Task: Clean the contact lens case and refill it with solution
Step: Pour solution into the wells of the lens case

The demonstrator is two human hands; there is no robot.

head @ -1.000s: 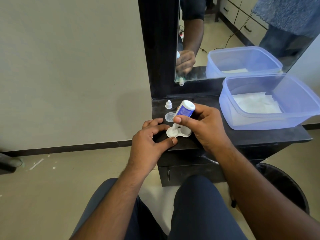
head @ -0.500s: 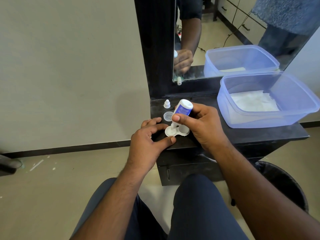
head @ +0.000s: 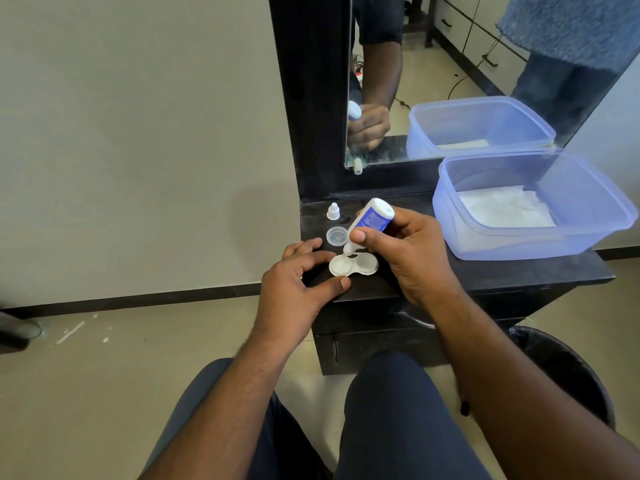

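Right hand (head: 405, 258) fingers grip the tilted solution bottle (head: 370, 220); left hand (head: 294, 289) fingers, loosely spread, steady the lens case (head: 353, 265).

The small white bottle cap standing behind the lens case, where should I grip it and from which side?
Grip the bottle cap by its narrow upper tip, coming from straight above. It stands upright on its wider base, apart from the clear lid just in front, so a top-down pinch likely clears both.
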